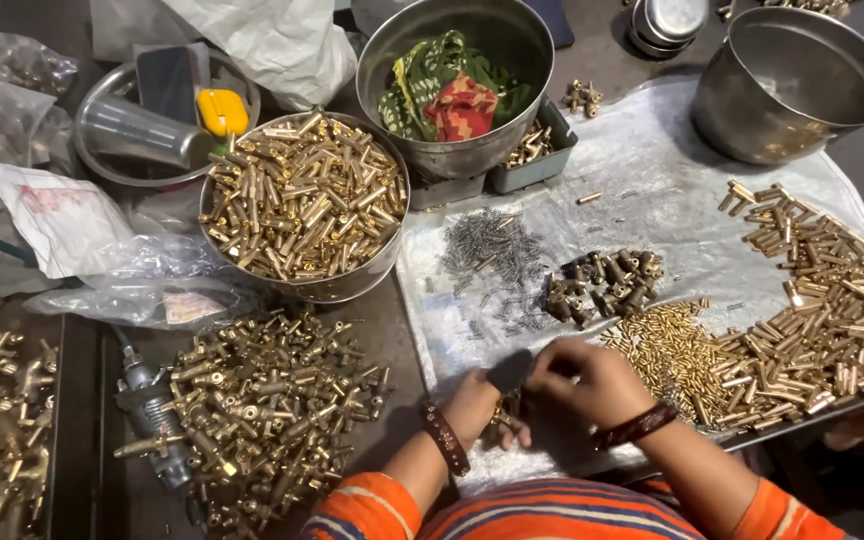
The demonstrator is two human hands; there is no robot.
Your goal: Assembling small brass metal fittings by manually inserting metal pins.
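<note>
Working close to the near edge of the table (392,330), both hands sit together over a white plastic sheet (652,180). The left hand (472,405) and right hand (582,385) are curled around some small brass pieces (503,412), pinched between the fingers, though most of what they grip is hidden so I can't tell its exact shape. It looks shiny and gold coloured.

Not much open room here. Right of the hands is a heap of tiny brass pins (667,350), touching a big spread of longer brass tubes (822,300) that runs to the sheet's right edge. Just beyond the hands lie dark fittings (602,285) and a scatter of little grey springs (492,250).

To the left, loose brass fittings (262,400) cover the bare table. Farther back, a round steel bowl (337,288) is heaped with brass tubes, a taller steel pot (512,40) holds green and red cloth (447,95), and another steel pot (792,80) far right looks bare inside.
</note>
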